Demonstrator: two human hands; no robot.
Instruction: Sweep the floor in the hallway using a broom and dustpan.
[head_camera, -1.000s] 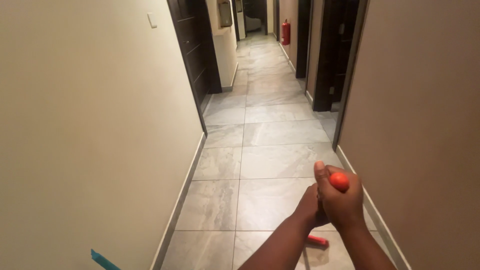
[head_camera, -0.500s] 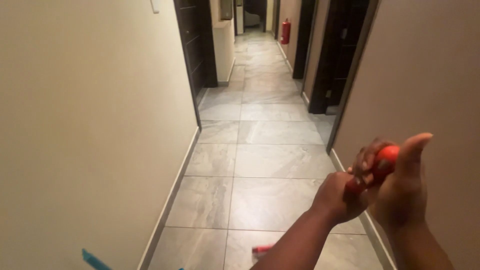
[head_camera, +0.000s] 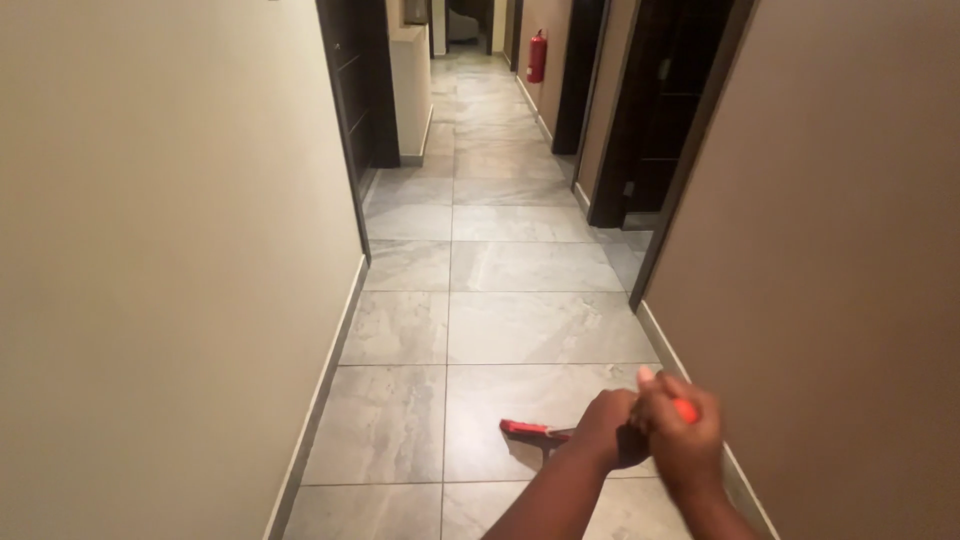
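Both my hands grip the top of a long handle with an orange-red end (head_camera: 685, 409). My right hand (head_camera: 680, 440) wraps the tip, thumb up. My left hand (head_camera: 605, 432) holds the shaft just below it. The handle runs down to a red flat head (head_camera: 524, 429) that rests on the grey tiled floor (head_camera: 480, 330), left of my hands. Most of the shaft is hidden behind my hands and forearms.
I stand in a narrow corridor between a beige left wall (head_camera: 150, 280) and a brown right wall (head_camera: 850, 250). Dark doors (head_camera: 355, 90) line both sides. A red fire extinguisher (head_camera: 537, 56) hangs far down on the right.
My hands have dropped from chest height near the right wall back to low centre. The red head has slid forward into view on the floor. The blue thing at lower left has left view.
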